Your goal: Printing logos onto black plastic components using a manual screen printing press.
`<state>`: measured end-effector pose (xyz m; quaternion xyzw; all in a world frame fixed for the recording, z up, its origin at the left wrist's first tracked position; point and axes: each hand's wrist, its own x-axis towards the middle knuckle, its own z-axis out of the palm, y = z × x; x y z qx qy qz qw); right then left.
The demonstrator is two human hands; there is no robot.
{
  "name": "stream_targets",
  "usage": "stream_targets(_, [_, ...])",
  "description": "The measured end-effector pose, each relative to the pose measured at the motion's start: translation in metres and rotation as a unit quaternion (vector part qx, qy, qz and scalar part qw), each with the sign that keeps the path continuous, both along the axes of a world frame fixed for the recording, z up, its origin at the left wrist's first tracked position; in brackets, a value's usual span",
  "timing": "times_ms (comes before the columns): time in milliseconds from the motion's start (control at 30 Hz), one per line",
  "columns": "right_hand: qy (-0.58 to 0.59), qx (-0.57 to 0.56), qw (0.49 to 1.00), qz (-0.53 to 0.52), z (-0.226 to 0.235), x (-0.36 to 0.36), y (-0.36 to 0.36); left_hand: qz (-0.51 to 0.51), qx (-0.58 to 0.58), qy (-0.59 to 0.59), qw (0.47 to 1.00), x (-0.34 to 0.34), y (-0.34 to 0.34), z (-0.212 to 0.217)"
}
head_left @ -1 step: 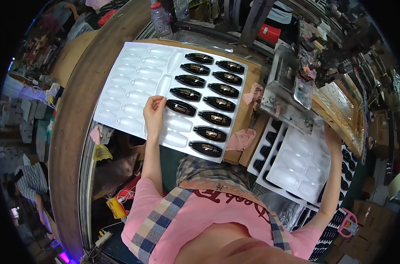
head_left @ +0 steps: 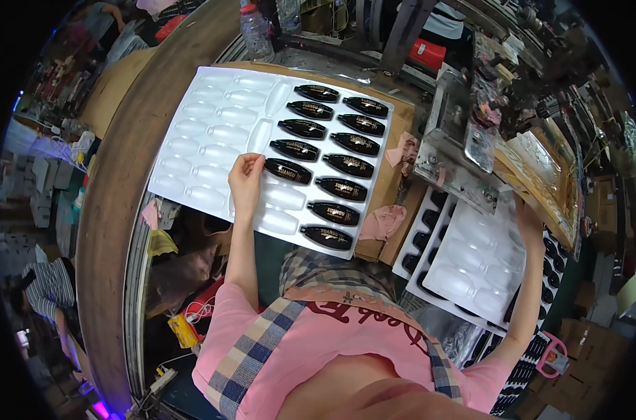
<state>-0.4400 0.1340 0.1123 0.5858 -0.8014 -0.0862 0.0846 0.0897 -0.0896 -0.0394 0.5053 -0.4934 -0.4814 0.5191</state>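
My left hand (head_left: 246, 171) is closed, thumb and fingertips pinched at the left tip of a black bottle-shaped piece (head_left: 288, 171) with gold print. That piece lies over a recess of a white moulded plastic tray (head_left: 226, 131). Several more black pieces (head_left: 340, 188) fill two columns of the tray's right part. Its left part shows bare recesses, as do two spots just below the pinched piece. My right hand (head_left: 529, 218) reaches under the printing machine's wooden frame (head_left: 542, 183), beside a second white tray (head_left: 475, 262). Its fingers are hidden there.
A metal machine block (head_left: 452, 112) stands right of the tray. Pink cloths (head_left: 383, 222) lie on the cardboard (head_left: 374, 246) beneath it. Trays with black pieces (head_left: 421, 241) are stacked at lower right. A clear bottle with a red cap (head_left: 255, 31) stands behind. Another person (head_left: 52, 287) is at far left.
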Motion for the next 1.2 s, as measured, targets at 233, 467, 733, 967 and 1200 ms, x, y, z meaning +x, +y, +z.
stream_targets(233, [-0.043,-0.053,0.997,-0.029,0.01,-0.035,0.023,0.071,-0.156,-0.315,0.933,-0.011,0.004,0.009])
stream_targets(467, [-0.062,-0.196,0.976,-0.071,0.044,0.033,0.006,-0.015,-0.255,-0.125,0.959,-0.077,-0.015,0.072])
stream_targets(733, [-0.415,-0.27,0.868,0.029,0.048,0.1,-0.007,-0.184,-0.472,-0.23,0.831,-0.224,-0.052,0.094])
stream_targets(967, [-0.452,-0.186,0.872,0.015,0.052,0.133,-0.06,-0.455,-0.143,0.152,0.866,-0.247,-0.079,0.13])
stream_targets(1200, [-0.392,-0.11,0.912,0.041,0.036,0.173,-0.101,-0.266,-0.124,0.117,0.949,-0.138,-0.069,0.13])
